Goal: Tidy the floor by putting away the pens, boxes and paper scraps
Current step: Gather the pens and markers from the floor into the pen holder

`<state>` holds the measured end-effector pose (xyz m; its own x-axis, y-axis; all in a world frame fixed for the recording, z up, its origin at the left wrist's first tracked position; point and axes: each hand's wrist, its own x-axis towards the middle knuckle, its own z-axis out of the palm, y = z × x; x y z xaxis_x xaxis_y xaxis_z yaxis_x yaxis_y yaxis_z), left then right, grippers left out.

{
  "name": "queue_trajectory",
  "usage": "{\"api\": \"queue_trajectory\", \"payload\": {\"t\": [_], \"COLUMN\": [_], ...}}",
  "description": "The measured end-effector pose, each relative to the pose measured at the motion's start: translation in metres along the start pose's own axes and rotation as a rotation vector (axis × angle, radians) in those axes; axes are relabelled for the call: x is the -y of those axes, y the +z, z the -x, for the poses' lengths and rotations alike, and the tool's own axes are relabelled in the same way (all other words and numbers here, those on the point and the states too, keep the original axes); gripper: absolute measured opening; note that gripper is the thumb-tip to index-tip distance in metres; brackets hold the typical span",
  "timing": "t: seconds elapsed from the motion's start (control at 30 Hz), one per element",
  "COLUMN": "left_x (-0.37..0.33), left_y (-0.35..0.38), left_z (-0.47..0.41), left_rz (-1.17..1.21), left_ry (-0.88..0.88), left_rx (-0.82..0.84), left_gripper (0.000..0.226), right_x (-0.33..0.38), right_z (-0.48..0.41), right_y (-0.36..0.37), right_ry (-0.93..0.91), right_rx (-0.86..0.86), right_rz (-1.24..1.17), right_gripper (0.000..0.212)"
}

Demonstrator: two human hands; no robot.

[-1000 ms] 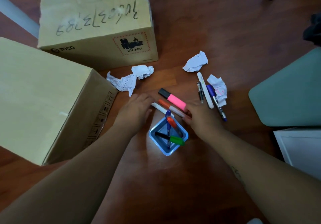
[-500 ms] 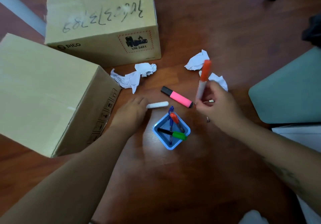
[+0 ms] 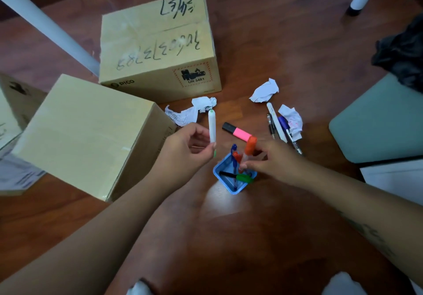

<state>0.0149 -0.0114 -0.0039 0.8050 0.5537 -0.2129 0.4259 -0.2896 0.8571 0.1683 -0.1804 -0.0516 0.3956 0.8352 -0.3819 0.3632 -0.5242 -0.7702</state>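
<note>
Tidying is barely begun: right hand (image 3: 272,164) lowers a gripped orange marker (image 3: 249,150) into the blue holder (image 3: 231,186), left hand (image 3: 187,150) grips a white pen (image 3: 212,126), while pink highlighter (image 3: 237,131), right-side pens (image 3: 278,125), paper scraps (image 3: 264,91) and boxes (image 3: 158,45) remain on the floor (image 3: 297,42).

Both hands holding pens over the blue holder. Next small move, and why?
Probably let the right hand release the orange-capped marker: its lower end already sits inside the blue pen holder. The left hand holds the white pen upright, beside the holder and clear of it, so it should follow.
</note>
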Motion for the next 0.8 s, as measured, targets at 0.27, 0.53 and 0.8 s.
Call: {"api": "queue_trajectory", "payload": {"t": [0.27, 0.53, 0.8], "left_x": [0.012, 0.028, 0.063], "left_y": [0.027, 0.024, 0.057], "left_z": [0.005, -0.014, -0.086], "left_rz": [-0.125, -0.131, -0.421], "left_ry": [-0.09, -0.142, 0.037], "left_rx": [0.077, 0.086, 0.037], "left_gripper": [0.019, 0.041, 0.014], "right_x": [-0.015, -0.073, -0.086], "right_z": [0.002, -0.005, -0.026], "right_y": [-0.023, -0.029, 0.001], "right_ry": [0.062, 0.288, 0.368], "right_rx": [-0.075, -0.333, -0.379], "right_rz": [-0.093, -0.06, 0.15], "right_gripper": [0.047, 0.022, 0.013]}}
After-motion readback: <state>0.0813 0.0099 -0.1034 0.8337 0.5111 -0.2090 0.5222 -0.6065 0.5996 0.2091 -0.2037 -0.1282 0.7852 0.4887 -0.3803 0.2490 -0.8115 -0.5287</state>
